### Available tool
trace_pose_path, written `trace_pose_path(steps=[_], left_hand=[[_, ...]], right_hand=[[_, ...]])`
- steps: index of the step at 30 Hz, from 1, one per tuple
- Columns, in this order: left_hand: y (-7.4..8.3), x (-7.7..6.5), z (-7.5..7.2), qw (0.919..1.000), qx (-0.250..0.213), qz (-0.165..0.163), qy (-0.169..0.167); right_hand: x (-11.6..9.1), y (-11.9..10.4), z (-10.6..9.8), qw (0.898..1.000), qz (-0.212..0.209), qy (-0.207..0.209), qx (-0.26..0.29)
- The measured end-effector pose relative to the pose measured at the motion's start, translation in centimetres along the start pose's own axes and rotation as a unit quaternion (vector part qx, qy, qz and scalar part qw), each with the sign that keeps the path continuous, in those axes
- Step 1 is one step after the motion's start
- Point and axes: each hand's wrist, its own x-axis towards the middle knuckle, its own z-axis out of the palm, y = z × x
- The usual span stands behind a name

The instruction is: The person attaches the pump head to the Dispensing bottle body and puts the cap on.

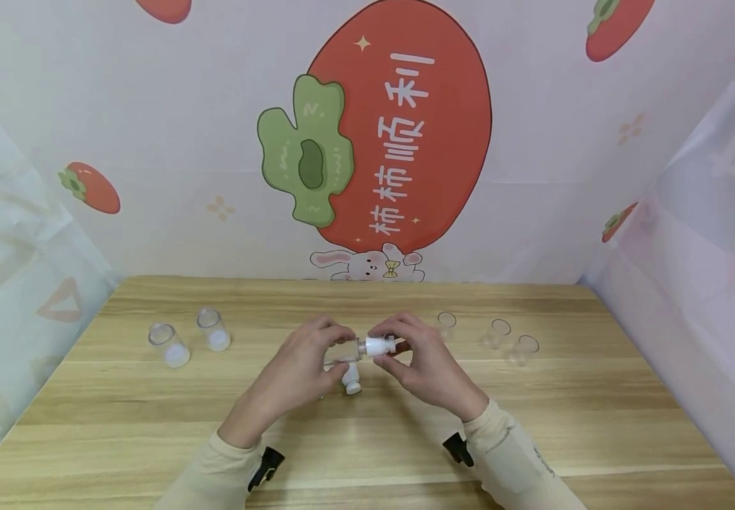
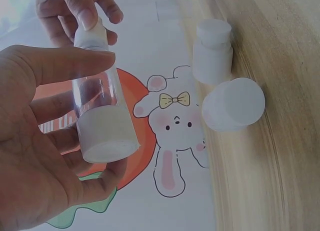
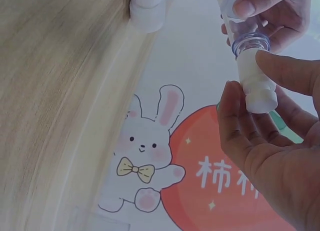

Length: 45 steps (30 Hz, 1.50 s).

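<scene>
My left hand (image 1: 294, 365) grips a clear bottle (image 2: 106, 132) with a white bottom, thumb along one side and fingers around the other. From the opposite end, my right hand (image 1: 430, 365) pinches a white pump top (image 3: 254, 73) between thumb and fingers. The pump top sits in line with the bottle's clear neck (image 3: 251, 42), right at it, and both are held sideways above the table. Below them, two more white pump tops (image 2: 214, 51) stand on the wood; in the head view the left hand partly covers this spot.
Two clear bottles with white bottoms (image 1: 169, 346) (image 1: 214, 329) stand at the table's left. Three clear caps (image 1: 447, 322) (image 1: 498, 333) (image 1: 523, 350) stand at the right. A printed cloth backdrop (image 1: 214, 234) rises behind the wooden table (image 1: 119, 439).
</scene>
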Motion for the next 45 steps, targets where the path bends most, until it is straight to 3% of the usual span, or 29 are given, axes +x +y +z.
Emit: trace_pose_path(steps=[10, 23, 34, 45], left_hand=[[-0.18, -0.03, 0.12, 1.0000, 0.005, 0.003, -0.006], [-0.38, -0.02, -0.09, 0.9994, -0.023, 0.005, -0.027], [-0.19, 0.03, -0.09, 0.9999, -0.006, 0.010, -0.007], [-0.13, -0.01, 0.08, 0.9999, 0.005, 0.014, 0.007]], right_hand=[[0.02, 0.04, 0.08, 1.000, 0.000, -0.005, -0.004], [0.01, 0.06, -0.01, 1.000, -0.001, -0.016, 0.002], [0.05, 0.03, -0.14, 0.999, 0.022, -0.027, 0.024], [0.12, 0.00, 0.14, 0.998, 0.057, -0.011, 0.022]])
